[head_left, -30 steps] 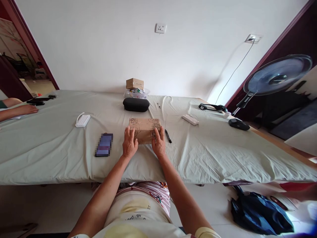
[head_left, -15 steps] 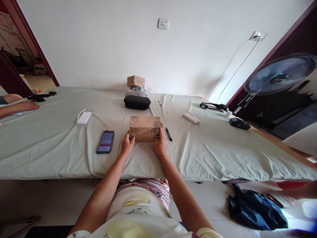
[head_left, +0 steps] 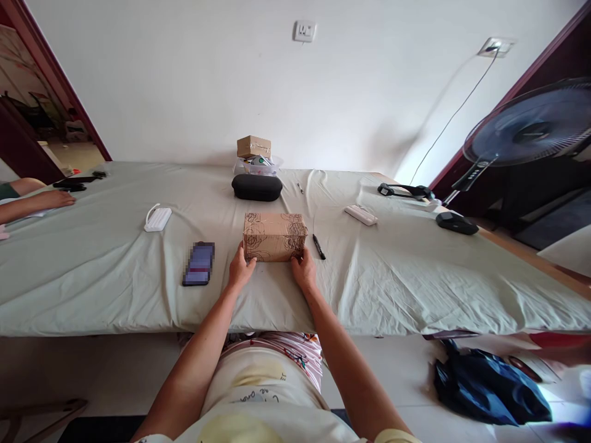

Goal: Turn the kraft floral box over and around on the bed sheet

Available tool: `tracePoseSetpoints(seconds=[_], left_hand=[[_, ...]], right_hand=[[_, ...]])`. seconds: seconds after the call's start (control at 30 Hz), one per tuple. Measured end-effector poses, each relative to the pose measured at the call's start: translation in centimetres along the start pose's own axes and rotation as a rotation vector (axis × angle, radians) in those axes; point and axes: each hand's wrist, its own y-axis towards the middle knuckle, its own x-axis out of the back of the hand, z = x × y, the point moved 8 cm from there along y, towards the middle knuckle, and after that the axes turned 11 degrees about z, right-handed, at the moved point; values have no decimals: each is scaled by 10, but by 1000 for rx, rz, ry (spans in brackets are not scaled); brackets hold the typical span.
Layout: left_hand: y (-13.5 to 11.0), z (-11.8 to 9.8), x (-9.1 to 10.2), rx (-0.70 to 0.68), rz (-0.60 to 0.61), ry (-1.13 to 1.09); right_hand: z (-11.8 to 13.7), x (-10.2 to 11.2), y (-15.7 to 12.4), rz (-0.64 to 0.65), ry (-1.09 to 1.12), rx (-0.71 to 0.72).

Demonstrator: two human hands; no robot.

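Observation:
A brown cardboard box (head_left: 275, 237) with black scribbled flowers at its corners rests on the cloth-covered table in front of me. My left hand (head_left: 241, 269) grips its near left corner, the thumb along the lower front edge. At the near right corner, my right hand (head_left: 304, 269) holds the box the same way. Just right of the box lies a black marker pen (head_left: 319, 247). To the left, a phone (head_left: 199, 264) with a blurred screen lies flat on the cloth.
Behind the box are a black case (head_left: 257, 187), a plastic tub (head_left: 265, 164) and a small carton (head_left: 253, 146). White power banks (head_left: 158, 219) lie on both sides. At far left rests another person's hand (head_left: 60, 199). A fan (head_left: 530, 129) stands at right.
My view has shifted slightly. Both hands still hold the box, and the right hand sits a little lower on its corner, showing more of the front face.

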Motion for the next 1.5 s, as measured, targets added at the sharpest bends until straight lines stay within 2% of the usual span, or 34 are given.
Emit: tracePoseSetpoints(seconds=[0.87, 0.97, 1.07, 1.17, 1.3, 1.4, 1.5], left_hand=[[-2, -2, 4, 13, 9, -26], [-2, -1, 4, 4, -14, -63], [-4, -3, 8, -57, -60, -192], [-9, -6, 20, -151, -161, -348], [-15, -10, 35, -250, -265, -411], [-14, -10, 33, -253, -251, -412], [-9, -3, 28, -181, -237, -366]], right_hand=[[-12, -4, 3, 11, 2, -52], [-10, -2, 3, 1, 46, -43], [-4, 6, 2, -49, 136, -13], [7, 22, -2, -156, 280, 39], [23, 38, -9, -257, 408, 118], [31, 37, -10, -221, 409, 131], [29, 29, -6, -153, 374, 74]])
